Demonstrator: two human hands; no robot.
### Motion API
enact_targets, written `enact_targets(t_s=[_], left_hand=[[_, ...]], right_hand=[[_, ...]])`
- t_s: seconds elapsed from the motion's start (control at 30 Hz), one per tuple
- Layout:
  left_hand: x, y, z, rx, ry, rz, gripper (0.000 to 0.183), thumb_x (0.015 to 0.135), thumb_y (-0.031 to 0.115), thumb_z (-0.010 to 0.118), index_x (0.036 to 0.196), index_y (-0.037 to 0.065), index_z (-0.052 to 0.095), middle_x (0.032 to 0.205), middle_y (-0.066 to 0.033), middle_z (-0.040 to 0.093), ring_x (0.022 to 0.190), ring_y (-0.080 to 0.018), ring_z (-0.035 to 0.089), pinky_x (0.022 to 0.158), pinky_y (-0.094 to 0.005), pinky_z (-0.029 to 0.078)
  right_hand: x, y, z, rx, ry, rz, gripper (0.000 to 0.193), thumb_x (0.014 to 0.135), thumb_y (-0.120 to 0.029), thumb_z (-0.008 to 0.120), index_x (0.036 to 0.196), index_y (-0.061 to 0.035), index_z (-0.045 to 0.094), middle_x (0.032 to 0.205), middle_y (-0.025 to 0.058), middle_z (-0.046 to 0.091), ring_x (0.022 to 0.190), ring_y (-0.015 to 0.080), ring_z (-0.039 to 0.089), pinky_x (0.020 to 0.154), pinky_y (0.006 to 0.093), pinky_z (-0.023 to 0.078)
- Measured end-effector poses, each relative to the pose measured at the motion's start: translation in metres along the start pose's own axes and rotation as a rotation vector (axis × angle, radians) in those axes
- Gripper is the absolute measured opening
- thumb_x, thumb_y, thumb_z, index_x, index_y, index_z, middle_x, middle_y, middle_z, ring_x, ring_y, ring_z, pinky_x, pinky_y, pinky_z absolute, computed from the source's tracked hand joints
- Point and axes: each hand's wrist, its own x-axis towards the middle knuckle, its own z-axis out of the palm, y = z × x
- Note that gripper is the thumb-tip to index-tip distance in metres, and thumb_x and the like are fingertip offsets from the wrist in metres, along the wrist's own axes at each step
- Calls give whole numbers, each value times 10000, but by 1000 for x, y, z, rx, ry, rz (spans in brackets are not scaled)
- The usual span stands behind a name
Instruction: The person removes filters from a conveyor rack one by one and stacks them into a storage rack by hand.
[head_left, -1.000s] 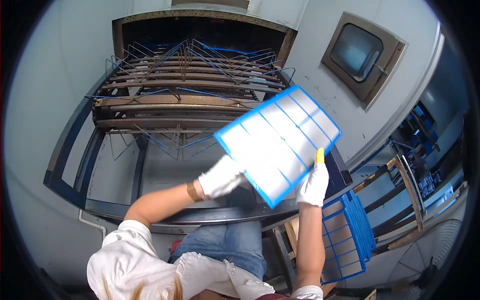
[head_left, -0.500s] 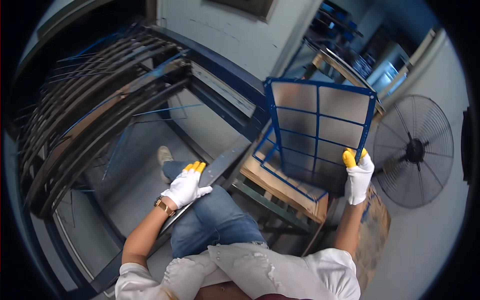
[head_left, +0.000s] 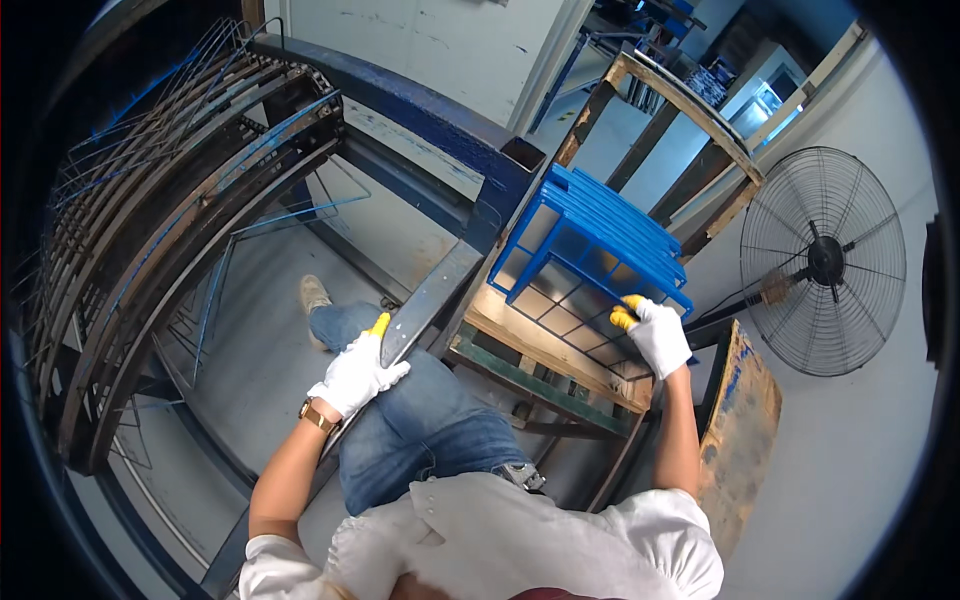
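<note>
My right hand [head_left: 657,335], in a white glove with yellow fingertips, is closed at the right edge of a blue grid frame [head_left: 580,268]. The frame leans toward me against several similar blue frames [head_left: 620,222], packed on a wooden stand [head_left: 520,318]. Its lower edge is near the stand's front boards, and my fingers partly hide its right edge. My left hand [head_left: 358,376], gloved the same way, rests on a dark metal rail [head_left: 428,305] beside my thigh. Its thumb is spread and its fingers lie over the rail, holding nothing.
A large rack of curved dark bars with thin wires [head_left: 190,230] fills the left. A black round fan [head_left: 825,260] stands at the right, near a worn wooden board [head_left: 740,440]. Behind the stand is an open wooden frame [head_left: 690,120]. My shoe [head_left: 314,292] is by the rail.
My right hand has moved left and slightly up. The blue grid frame it held upright and apart has been tilted down among the others on the stand. My left hand stays on the rail.
</note>
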Motion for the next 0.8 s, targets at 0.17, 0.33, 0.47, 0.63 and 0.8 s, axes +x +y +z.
enact_targets(t_s=[0.17,0.33,0.47,0.63,0.8], left_hand=[[-1,3,-4,-26,4,-23,875,785,490,670,1455,86,279,1246,-256,527,1102,-410,555,942,-430,450],[1,-5,0,-8,20,-9,890,778,525,664,1459,103,278,1249,-255,525,1109,-415,551,945,-433,449],[-1,-5,2,38,31,25,882,796,516,642,1462,79,262,1184,-246,544,1057,-398,570,909,-424,455],[-2,-1,0,-39,19,19,871,797,528,641,1457,89,281,1182,-229,550,1040,-382,579,890,-429,460],[-2,-5,1,-64,22,0,837,806,514,635,1445,82,312,1175,-243,560,1026,-383,586,880,-427,468]], right_hand=[[27,6,-3,21,-48,3,302,811,-302,703,1014,-79,691,851,150,678,759,310,647,688,376,502],[30,3,-11,-24,-66,45,310,817,-294,701,1039,-78,692,875,153,682,774,307,651,704,367,503],[37,4,-15,-22,-94,143,375,793,-282,726,1114,-95,671,993,148,681,899,308,648,801,366,508],[56,4,-12,-88,445,-3,657,768,-275,751,1329,-57,486,1316,179,526,1215,342,497,1036,394,398],[88,-17,47,41,599,-97,619,764,-262,748,1302,-64,515,1310,174,534,1237,349,481,1049,406,377]])
